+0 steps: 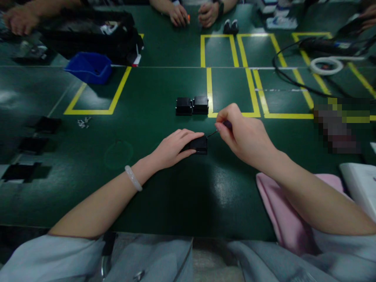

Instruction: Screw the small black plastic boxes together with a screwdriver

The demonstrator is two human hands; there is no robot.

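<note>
My left hand (pixel 178 147) is closed on a small black box (pixel 200 145), holding it down on the green table (pixel 164 196) with fingers and thumb along its sides. Pinched in my right hand (pixel 242 131) is a screwdriver (pixel 227 124) with a dark handle. Its thin shaft slants down to the left and its tip meets the right end of the box; the exact contact is too small to make out. Just beyond stand two similar black boxes (pixel 183 106) side by side, with small shiny bits at their ends.
Small screws (pixel 84 122) lie in a pile at the left, near a blue bin (pixel 89 67) and several dark pieces (pixel 33 145). A pink cloth (pixel 270 192) lies under my right forearm. Across the table are a co-worker's hands (pixel 208 15). A black cable (pixel 277 66) loops at the right.
</note>
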